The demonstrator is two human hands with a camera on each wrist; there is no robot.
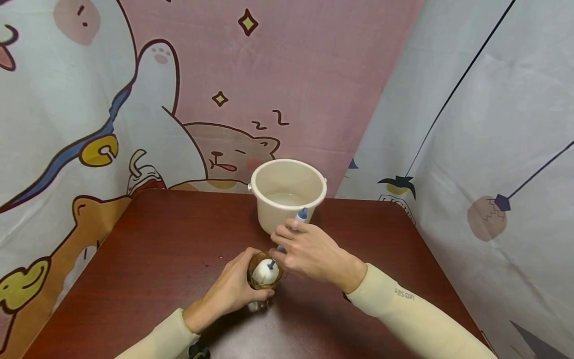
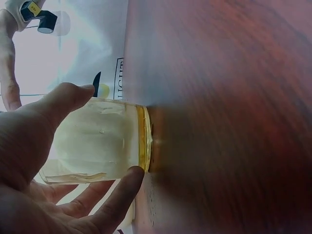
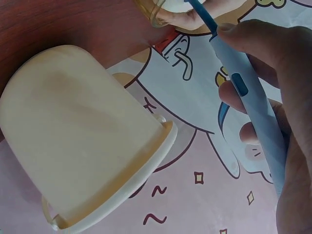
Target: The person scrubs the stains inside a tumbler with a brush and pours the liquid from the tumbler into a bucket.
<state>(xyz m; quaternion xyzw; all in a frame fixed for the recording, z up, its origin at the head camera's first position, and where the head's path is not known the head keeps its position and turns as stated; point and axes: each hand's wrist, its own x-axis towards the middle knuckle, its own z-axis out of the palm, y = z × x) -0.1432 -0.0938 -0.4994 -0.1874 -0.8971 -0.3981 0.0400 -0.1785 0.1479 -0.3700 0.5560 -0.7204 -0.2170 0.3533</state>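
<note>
A printed cloth hangs at far left, behind a reddish-brown worktop where a person's two bare hands work close together. The left hand grips a glass with an amber base, thumb on one side and fingers curled about the other. The glass is near the middle of the worktop's front part; whether its base fully rests on the surface is hard to tell. Inside it sits a white rounded mass, its exact nature unclear. Just behind, a cream bucket stands on the worktop. At right, the right hand, its sleeve reaching in from the lower right corner, holds a slim blue tool, fingers wrapped about the body and thumb near the narrow neck. The tool slants down into the glass, its dark tip apparently at the white surface.

Good handling here likely means a snug but gentle left hold, low on the glass and clear of the mouth, while the right hand guides the tip with small, light movements. A hard push could tip the glass or mar the white mass.
</note>
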